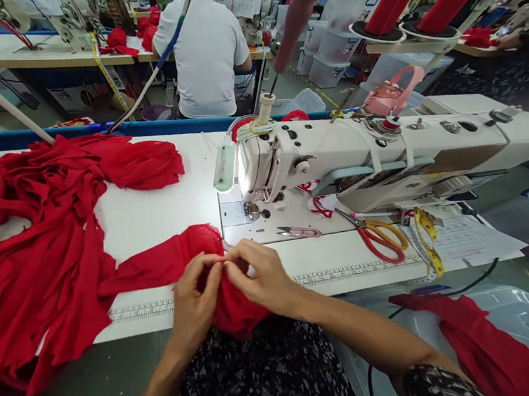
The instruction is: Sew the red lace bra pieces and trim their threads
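Both my hands pinch the edge of a piece of red fabric at the front of the sewing table. My left hand grips it between thumb and fingers, and my right hand pinches the same edge right beside it, fingertips nearly touching. The fabric hangs below my hands over my lap, while a strip of it runs left along the table. Just beyond my hands stands a white sewing machine, its needle area to the upper right of them. Pink thread snips lie on the machine bed.
A large heap of red fabric covers the table's left side. Scissors with red and orange handles, a yellow tape measure and paper lie at right. A clear plastic bin holds red cloth below. A person in a white shirt sits ahead.
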Action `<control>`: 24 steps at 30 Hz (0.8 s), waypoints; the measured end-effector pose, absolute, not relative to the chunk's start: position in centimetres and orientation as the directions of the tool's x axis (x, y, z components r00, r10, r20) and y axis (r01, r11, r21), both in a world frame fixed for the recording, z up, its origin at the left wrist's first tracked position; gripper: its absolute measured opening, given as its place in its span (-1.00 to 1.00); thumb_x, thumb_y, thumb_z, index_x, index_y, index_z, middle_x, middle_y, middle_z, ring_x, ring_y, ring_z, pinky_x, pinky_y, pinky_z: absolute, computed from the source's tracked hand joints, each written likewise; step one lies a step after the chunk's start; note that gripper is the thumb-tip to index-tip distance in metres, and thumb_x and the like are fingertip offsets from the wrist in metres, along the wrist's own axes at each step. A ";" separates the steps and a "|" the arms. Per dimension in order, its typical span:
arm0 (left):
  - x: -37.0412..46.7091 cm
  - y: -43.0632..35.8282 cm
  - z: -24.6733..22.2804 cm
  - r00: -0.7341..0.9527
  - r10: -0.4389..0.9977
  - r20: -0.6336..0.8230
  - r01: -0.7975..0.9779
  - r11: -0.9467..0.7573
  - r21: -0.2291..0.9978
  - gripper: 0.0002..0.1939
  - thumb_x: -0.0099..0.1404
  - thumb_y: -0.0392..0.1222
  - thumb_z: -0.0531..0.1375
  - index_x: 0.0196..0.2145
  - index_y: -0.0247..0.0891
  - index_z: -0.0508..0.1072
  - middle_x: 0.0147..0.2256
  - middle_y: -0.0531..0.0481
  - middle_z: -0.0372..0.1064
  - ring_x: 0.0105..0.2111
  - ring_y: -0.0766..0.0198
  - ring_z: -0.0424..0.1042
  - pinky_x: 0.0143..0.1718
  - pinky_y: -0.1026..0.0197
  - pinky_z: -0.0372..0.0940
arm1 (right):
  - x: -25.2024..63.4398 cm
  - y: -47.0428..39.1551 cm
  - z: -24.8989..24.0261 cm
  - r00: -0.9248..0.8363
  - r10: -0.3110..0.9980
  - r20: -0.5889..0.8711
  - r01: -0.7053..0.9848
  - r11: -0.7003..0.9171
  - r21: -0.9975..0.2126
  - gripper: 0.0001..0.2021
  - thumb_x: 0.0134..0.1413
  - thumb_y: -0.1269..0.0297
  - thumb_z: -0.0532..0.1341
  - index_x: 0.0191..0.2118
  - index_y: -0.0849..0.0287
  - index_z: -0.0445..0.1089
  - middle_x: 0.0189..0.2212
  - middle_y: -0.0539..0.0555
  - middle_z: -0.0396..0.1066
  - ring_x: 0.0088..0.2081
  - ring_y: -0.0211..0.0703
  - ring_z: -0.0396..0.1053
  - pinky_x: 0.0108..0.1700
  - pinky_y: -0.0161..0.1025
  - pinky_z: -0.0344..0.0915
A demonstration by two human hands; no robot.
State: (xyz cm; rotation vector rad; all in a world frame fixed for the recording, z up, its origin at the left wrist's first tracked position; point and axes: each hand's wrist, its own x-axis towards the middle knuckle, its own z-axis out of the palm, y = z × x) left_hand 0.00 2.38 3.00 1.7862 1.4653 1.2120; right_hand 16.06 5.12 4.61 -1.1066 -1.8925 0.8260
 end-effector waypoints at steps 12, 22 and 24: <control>0.9 13.9 4.1 0.388 0.920 0.052 0.727 -0.340 0.596 -0.82 0.31 -0.17 0.15 -0.40 -0.17 0.52 -0.38 0.05 0.52 -0.36 0.21 0.43 -0.25 0.17 0.18 | 17.4 11.6 2.5 -0.172 0.911 -0.374 0.163 -0.348 -0.923 -0.90 0.04 0.25 0.16 -0.40 0.15 0.30 -0.67 -0.08 0.39 -0.71 -0.32 0.27 -0.65 -0.35 0.23; 2.7 15.0 2.5 0.389 0.920 0.048 0.703 -0.330 0.630 -0.88 0.27 -0.22 0.19 -0.43 -0.18 0.47 -0.40 0.05 0.47 -0.30 0.18 0.39 -0.16 0.12 0.18 | 22.8 12.1 2.0 -0.395 0.881 0.261 0.757 0.473 -0.451 -0.79 0.27 0.31 0.08 -0.19 0.08 0.48 -0.43 0.01 0.51 -0.50 -0.25 0.33 -0.46 -0.29 0.03; 2.7 15.0 2.2 0.385 0.921 0.050 0.677 -0.319 0.663 -0.87 0.29 -0.23 0.18 -0.42 -0.17 0.48 -0.39 0.05 0.47 -0.28 0.18 0.38 -0.11 0.11 0.18 | 23.2 11.9 1.4 -0.542 0.778 0.319 0.712 0.626 -0.318 -0.75 0.28 0.35 0.06 -0.12 0.09 0.49 -0.33 0.06 0.52 -0.44 -0.25 0.34 -0.50 -0.28 0.01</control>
